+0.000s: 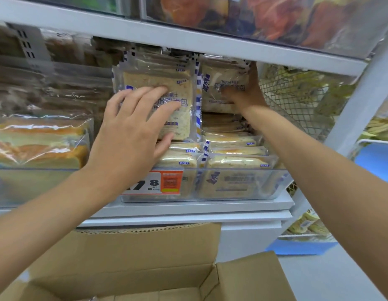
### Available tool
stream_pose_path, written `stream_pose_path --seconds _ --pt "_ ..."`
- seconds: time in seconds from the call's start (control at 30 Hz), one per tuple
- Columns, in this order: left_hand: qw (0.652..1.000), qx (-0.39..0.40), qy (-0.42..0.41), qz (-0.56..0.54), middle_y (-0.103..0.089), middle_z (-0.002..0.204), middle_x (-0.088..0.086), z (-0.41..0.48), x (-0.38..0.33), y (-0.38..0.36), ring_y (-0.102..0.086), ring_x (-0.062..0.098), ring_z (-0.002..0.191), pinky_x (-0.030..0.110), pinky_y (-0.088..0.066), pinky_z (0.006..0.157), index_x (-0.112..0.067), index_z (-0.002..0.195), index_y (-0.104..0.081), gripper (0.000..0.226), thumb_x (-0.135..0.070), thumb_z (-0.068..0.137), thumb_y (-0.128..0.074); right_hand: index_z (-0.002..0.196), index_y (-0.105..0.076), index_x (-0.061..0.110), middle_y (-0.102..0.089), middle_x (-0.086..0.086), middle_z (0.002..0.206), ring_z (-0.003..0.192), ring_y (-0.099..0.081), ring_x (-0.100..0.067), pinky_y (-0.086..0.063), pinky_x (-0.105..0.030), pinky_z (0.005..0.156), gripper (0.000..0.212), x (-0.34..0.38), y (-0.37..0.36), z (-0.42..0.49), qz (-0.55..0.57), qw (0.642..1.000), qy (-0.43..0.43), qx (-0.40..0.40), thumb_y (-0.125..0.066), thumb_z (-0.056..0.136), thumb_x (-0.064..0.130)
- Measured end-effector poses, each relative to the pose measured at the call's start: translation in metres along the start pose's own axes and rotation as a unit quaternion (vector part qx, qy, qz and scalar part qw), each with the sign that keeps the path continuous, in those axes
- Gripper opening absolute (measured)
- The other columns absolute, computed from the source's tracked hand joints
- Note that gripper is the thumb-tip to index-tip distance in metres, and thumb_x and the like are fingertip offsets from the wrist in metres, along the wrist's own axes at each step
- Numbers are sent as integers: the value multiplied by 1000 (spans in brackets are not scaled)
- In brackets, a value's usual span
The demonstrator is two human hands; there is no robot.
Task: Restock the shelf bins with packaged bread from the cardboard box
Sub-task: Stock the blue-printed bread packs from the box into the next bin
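Pressing bread packs (155, 80) back in the bin (232, 189), left hand (132, 131) fingers wide, right hand (247, 94) fingers too blurry to tell; next probably more from the box (145, 246).

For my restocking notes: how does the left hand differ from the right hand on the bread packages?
The left hand lies flat, fingers spread, on the left package; the right hand grips the right package by its side edge. The left hand is well lit; the right hand reaches deeper, into shadow. Both touch upright packages in the clear bin.
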State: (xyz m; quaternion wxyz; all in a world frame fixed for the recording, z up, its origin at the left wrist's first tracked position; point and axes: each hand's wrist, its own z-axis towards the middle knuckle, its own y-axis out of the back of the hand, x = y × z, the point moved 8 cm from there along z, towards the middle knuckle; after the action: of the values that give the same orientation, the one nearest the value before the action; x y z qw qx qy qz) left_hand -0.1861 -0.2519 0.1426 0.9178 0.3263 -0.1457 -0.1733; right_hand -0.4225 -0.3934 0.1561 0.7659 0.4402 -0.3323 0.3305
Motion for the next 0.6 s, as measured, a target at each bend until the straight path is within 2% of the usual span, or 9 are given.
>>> stream_pose_path --seconds 0.07,0.13,0.2,0.27,0.37,0.47,0.6 --pt "1000 -2 0 -1 -45 147 11 0 1 0 -39 30 135 48 -23 114 -19 139 -49 47 -36 95 -52 155 0 25 -10 -7 161 145 -22 -29 -30 -41 115 101 2 4 0 -49 999 18 -11 -71 84 29" --pt "1000 -3 4 -6 -45 147 11 0 1 0 -39 30 135 48 -23 114 -19 139 -49 48 -35 94 -55 155 -11 29 -10 -10 160 145 -22 -29 -28 -40 116 83 1 1 -3 -87 995 41 4 -64 91 27" --pt "1000 -4 2 -9 -45 147 11 0 1 0 -39 30 136 48 -23 114 -18 139 -49 48 -35 93 -55 153 -22 32 -10 -9 160 148 -18 -27 -26 -44 118 75 -2 -3 -2 -79 996 36 27 -64 90 29" --pt "1000 -5 -2 -10 -45 147 11 0 1 0 -39 30 135 48 -23 114 -18 138 -49 48 -35 94 -53 152 -23 36 -9 -7 161 149 -13 -26 -24 -44 119 85 -5 -4 0 -71 996 15 46 -72 83 32" --pt "1000 -6 0 -13 -45 147 11 0 1 0 -39 30 135 48 -23 114 -18 138 -49 48 -36 94 -51 153 -9 40 4 -5 163 150 -3 -28 -21 -41 118 101 -9 -5 0 -126 989 11 78 -77 79 32" --pt "1000 -4 -2 -22 -45 147 10 1 1 0 -39 30 136 48 -24 114 -19 137 -50 47 -36 94 -51 152 4 42 14 -5 163 150 8 -30 -14 -48 121 109 -11 -5 0 -184 980 15 73 -76 78 41" --pt "996 -2 18 -83 -44 144 15 2 3 3 -41 32 133 48 -25 114 -15 135 -53 50 -30 88 -64 151 8 45 25 -4 160 150 7 -33 -16 -49 121 114 -2 6 -12 -216 975 -9 42 -77 75 47"
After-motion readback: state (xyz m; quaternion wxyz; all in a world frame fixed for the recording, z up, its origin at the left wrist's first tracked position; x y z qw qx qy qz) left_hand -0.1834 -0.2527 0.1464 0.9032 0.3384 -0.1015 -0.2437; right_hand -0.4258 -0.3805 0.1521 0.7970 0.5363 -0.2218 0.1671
